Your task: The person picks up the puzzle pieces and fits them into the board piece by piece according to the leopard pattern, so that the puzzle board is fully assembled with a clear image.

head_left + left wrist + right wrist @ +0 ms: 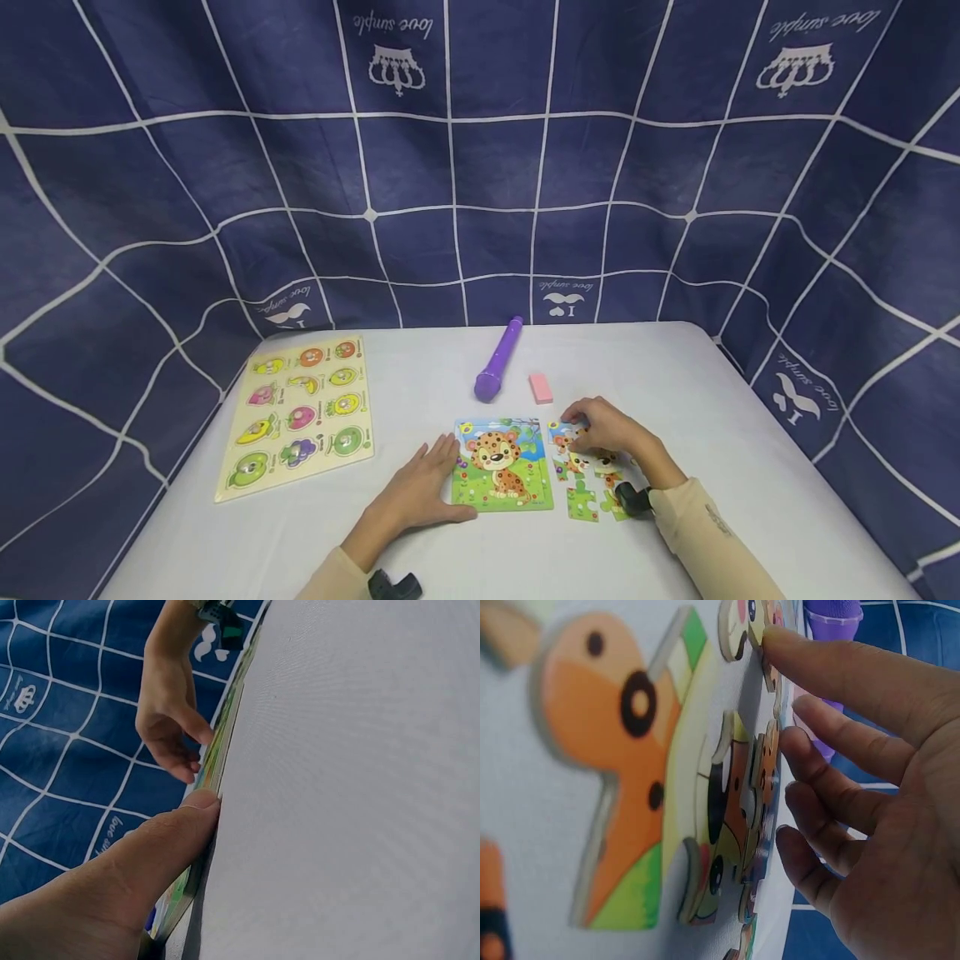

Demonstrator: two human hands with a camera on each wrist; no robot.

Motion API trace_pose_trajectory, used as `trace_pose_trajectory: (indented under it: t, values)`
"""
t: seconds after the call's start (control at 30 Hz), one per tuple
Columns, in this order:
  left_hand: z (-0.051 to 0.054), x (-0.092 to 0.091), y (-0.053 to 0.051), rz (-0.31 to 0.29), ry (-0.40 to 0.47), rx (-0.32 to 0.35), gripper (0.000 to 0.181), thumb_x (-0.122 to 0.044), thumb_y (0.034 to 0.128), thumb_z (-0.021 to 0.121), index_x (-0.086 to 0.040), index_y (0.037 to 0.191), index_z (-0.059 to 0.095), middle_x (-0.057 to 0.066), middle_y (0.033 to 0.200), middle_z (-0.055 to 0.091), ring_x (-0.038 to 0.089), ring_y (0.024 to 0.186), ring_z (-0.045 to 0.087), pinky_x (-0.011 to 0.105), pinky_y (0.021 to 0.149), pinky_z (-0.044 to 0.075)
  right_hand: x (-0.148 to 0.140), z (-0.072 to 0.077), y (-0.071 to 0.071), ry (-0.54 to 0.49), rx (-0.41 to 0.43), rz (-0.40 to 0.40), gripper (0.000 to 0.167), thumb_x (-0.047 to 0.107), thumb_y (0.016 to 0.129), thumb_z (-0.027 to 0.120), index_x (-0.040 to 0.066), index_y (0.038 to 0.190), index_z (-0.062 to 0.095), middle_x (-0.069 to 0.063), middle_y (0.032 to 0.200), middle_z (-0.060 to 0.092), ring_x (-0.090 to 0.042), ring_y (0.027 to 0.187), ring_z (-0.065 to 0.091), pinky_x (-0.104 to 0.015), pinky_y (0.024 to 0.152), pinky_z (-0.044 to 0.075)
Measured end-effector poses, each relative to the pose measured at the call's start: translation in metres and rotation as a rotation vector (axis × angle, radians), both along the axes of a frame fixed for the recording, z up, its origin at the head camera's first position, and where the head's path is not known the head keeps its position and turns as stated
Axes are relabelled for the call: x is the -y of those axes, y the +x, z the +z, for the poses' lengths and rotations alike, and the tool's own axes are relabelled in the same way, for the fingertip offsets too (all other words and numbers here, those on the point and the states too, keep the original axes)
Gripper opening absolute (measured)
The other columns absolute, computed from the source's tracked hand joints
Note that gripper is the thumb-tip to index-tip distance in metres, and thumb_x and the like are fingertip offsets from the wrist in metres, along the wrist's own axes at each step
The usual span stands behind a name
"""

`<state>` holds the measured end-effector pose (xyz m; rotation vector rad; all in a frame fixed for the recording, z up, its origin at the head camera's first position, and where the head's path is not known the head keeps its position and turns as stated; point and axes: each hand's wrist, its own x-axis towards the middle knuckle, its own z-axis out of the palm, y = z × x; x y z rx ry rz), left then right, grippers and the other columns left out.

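Note:
A square jigsaw board showing a spotted leopard cub lies flat on the table. My left hand rests beside its left edge, fingers extended, the thumb along the near edge. In the left wrist view that thumb touches the board's side. Loose jigsaw pieces with cub and grass pictures lie right of the board. Over their far end is my right hand, fingers bent. In the right wrist view its thumb touches a piece, the other fingers spread near more pieces. A large orange piece is close to the camera.
A fruit peg puzzle board lies at the left of the white table. Beyond the jigsaw are a purple toy microphone and a pink block. A blue checked curtain hangs around the back and sides.

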<state>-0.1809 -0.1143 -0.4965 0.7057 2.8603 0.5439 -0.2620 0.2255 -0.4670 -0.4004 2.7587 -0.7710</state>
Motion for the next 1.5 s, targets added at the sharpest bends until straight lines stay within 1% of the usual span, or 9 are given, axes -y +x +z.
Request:
trace_pose_trajectory:
  t: [0.07, 0.23, 0.53, 0.73, 0.93, 1.07, 1.37, 1.5]
  values:
    - [-0.0002, -0.0003, -0.0003, -0.001, -0.008, -0.008, 0.115, -0.077, 0.071, 0.064, 0.001, 0.15, 0.033, 0.017, 0.16, 0.026, 0.03, 0.15, 0.024, 0.049, 0.123, 0.021, -0.0003, 0.0, -0.001, 0.004, -0.007, 0.016, 0.042, 0.017, 0.07, 0.086, 0.01, 0.108, 0.07, 0.001, 0.102, 0.068, -0.016, 0.098, 0.058, -0.043, 0.093, 0.05]
    - [-0.0012, -0.0008, -0.0011, -0.002, -0.017, -0.011, 0.116, -0.078, 0.0706, 0.064, 0.001, 0.15, 0.032, 0.017, 0.16, 0.026, 0.03, 0.15, 0.024, 0.049, 0.123, 0.021, -0.0022, 0.0006, -0.0026, 0.008, 0.007, 0.011, 0.041, 0.018, 0.071, 0.086, 0.009, 0.107, 0.07, 0.001, 0.099, 0.067, -0.014, 0.092, 0.059, -0.041, 0.09, 0.052]
    - [-0.0016, -0.0014, -0.0019, -0.007, -0.03, -0.005, 0.115, -0.078, 0.0716, 0.062, 0.0, 0.151, 0.031, 0.016, 0.161, 0.024, 0.029, 0.15, 0.023, 0.049, 0.123, 0.02, -0.0043, 0.0029, -0.0048, -0.006, 0.006, -0.015, 0.038, 0.018, 0.067, 0.088, 0.012, 0.102, 0.073, 0.002, 0.096, 0.069, -0.013, 0.091, 0.061, -0.04, 0.09, 0.053]
    - [-0.0011, -0.0018, -0.0021, -0.008, -0.032, -0.006, 0.115, -0.078, 0.0723, 0.061, -0.001, 0.151, 0.03, 0.016, 0.161, 0.024, 0.028, 0.15, 0.023, 0.048, 0.123, 0.02, -0.0051, 0.0007, -0.0058, -0.011, 0.004, -0.009, 0.036, 0.017, 0.066, 0.088, 0.012, 0.098, 0.073, 0.002, 0.093, 0.069, -0.012, 0.089, 0.061, -0.039, 0.089, 0.053]
    - [0.0004, -0.0017, -0.0005, -0.011, -0.031, -0.007, 0.114, -0.077, 0.0724, 0.062, 0.0, 0.151, 0.031, 0.016, 0.161, 0.025, 0.028, 0.15, 0.023, 0.048, 0.123, 0.021, -0.0046, -0.0023, -0.0059, -0.017, 0.011, -0.003, 0.04, 0.02, 0.064, 0.088, 0.011, 0.1, 0.073, 0.003, 0.093, 0.068, -0.011, 0.087, 0.059, -0.033, 0.085, 0.052]
    - [0.0003, -0.0014, 0.0, -0.01, -0.034, -0.01, 0.114, -0.078, 0.0723, 0.062, 0.0, 0.151, 0.031, 0.016, 0.16, 0.025, 0.028, 0.15, 0.023, 0.047, 0.123, 0.021, -0.0039, -0.0028, -0.0057, -0.029, 0.001, -0.001, 0.041, 0.021, 0.065, 0.088, 0.011, 0.101, 0.072, 0.003, 0.092, 0.067, -0.011, 0.086, 0.058, -0.03, 0.081, 0.051]
    - [-0.0024, 0.0011, -0.0002, -0.01, -0.032, -0.02, 0.115, -0.078, 0.0719, 0.062, 0.0, 0.15, 0.032, 0.016, 0.16, 0.026, 0.029, 0.15, 0.024, 0.048, 0.123, 0.022, -0.0015, -0.003, -0.0058, -0.039, -0.005, -0.012, 0.041, 0.019, 0.065, 0.088, 0.01, 0.101, 0.072, 0.002, 0.093, 0.068, -0.012, 0.086, 0.059, -0.033, 0.082, 0.052]
    - [-0.0041, 0.0017, -0.0004, -0.008, -0.031, -0.027, 0.115, -0.08, 0.0715, 0.06, -0.001, 0.151, 0.032, 0.015, 0.16, 0.026, 0.028, 0.15, 0.024, 0.047, 0.123, 0.022, 0.0015, 0.0016, -0.0029, -0.04, -0.033, 0.018, 0.041, 0.02, 0.066, 0.087, 0.011, 0.102, 0.072, 0.002, 0.096, 0.068, -0.012, 0.089, 0.06, -0.034, 0.082, 0.053]
